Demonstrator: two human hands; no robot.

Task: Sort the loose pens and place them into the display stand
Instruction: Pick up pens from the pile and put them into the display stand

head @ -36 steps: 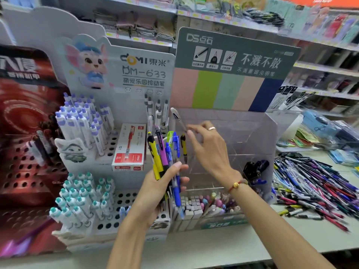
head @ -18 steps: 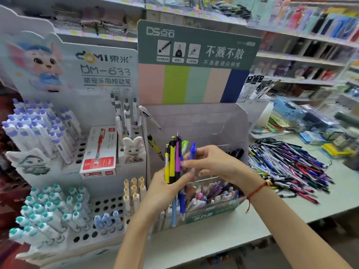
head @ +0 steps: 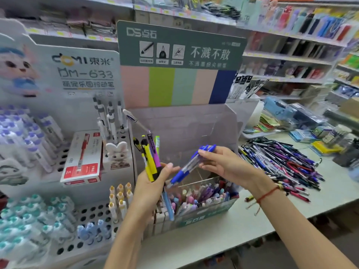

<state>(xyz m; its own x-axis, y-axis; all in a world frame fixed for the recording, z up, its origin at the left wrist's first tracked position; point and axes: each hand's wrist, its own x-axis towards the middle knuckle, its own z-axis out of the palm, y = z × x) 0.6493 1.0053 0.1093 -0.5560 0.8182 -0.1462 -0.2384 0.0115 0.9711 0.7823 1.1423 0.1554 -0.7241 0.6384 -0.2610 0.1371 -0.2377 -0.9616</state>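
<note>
Gripping a bunch of yellow, purple & green pens [head: 150,158] upright, L hand [head: 153,183] sits in front of the clear display stand [head: 194,121]. R hand [head: 223,164] pinches blue pens [head: 191,165], tilted, over stand's front compartment. Loose pens [head: 281,164] piled on worktop [head: 223,235] to the right.

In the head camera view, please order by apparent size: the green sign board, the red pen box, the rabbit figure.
1. green sign board, clearly largest.
2. red pen box.
3. rabbit figure, smallest.
Box and figure stand about equally near, so their order is safe.
</note>
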